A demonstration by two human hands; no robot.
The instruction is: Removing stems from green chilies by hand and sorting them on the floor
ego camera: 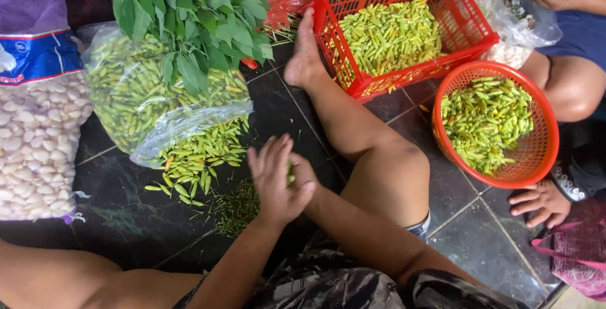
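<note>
Underfoot, the floor (126,220) is dark glossy tile with pale grout lines, and the person sits on it with one bare leg stretched toward a red square crate (470,28) of yellow-green chillies. The left hand (274,179) is raised with its fingers (268,154) spread fairly wide and slightly curled; the right hand (304,173) sits just behind it, touching it, and a small green chilli (290,174) shows between the two. Whether the right fingers pinch it cannot be told, as the left hand covers them. Just below the hands lies a small heap of green stems (237,208), and beside that loose chillies (196,164) spill from a clear plastic bag (136,91) lying on its side, with a bunch of leafy greens (196,15) on top. At the far left stands a sack of peeled garlic cloves (35,138), clear below, with a blue and white band and purple top. A round orange basket (543,145) of chillies sits right, near another person's foot.
</note>
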